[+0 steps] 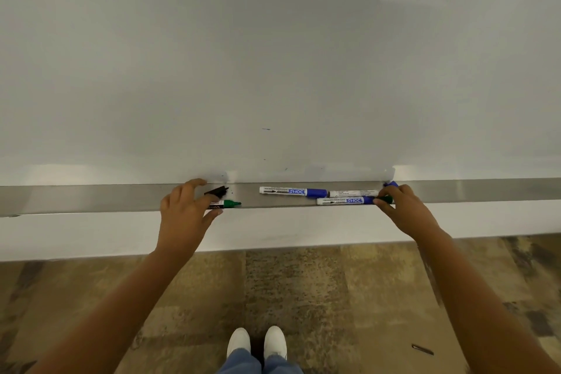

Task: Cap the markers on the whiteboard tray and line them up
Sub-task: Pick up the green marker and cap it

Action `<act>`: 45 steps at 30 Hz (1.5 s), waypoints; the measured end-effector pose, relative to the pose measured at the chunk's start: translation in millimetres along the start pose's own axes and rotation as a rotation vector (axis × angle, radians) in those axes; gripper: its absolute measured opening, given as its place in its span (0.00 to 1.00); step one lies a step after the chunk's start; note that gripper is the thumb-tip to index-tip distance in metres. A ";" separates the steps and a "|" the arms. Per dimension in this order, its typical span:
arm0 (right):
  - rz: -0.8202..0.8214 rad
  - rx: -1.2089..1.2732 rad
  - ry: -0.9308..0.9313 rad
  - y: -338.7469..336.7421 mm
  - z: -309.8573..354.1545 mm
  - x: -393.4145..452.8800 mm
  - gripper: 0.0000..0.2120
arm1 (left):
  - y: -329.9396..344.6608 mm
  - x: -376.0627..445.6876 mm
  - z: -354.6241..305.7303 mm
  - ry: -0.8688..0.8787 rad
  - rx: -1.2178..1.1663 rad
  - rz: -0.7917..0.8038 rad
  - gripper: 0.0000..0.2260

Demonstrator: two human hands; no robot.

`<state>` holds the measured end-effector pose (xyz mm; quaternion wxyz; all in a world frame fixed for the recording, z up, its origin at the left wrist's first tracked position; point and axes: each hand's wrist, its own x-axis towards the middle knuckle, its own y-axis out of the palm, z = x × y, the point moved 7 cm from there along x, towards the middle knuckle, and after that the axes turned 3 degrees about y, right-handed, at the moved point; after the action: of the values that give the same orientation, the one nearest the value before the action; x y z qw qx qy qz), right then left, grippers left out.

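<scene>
On the metal whiteboard tray [91, 197] lie several markers. My left hand [185, 209] rests over a green marker [229, 204], fingers on its barrel; a black marker [217, 190] lies just behind it. A blue marker [291, 191] lies in the middle, a white-barrelled marker [353, 193] to its right, and a second blue marker [343, 201] in front. My right hand [403, 206] pinches a green cap [386, 199] at the right end of that second blue marker. A blue cap [391, 184] shows behind my fingers.
The whiteboard [273, 55] fills the upper view, with faint ink specks. Below the tray is a white wall strip and a patterned carpet [303, 282]. My white shoes [258, 343] stand below. A dark pen-like object [422, 349] lies on the floor at the right.
</scene>
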<state>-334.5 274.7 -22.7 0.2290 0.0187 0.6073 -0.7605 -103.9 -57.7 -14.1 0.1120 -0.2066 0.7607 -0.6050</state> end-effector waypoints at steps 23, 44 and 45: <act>0.004 1.114 0.131 -0.7 45.4 -41.3 0.06 | -16.2 14.1 -2.8 0.014 -0.041 0.011 0.08; 0.060 0.861 -0.317 -15.3 172.7 -109.2 0.04 | -52.3 -24.3 -84.9 0.214 -0.484 0.004 0.21; 0.037 0.851 -0.312 -17.9 169.4 -107.9 0.04 | -53.3 -24.9 -84.5 0.208 -0.486 0.005 0.20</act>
<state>-202.4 154.8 71.1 0.3032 0.0072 0.1987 -0.9319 -107.8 17.6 56.0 -0.0183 -0.1620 0.8916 -0.4225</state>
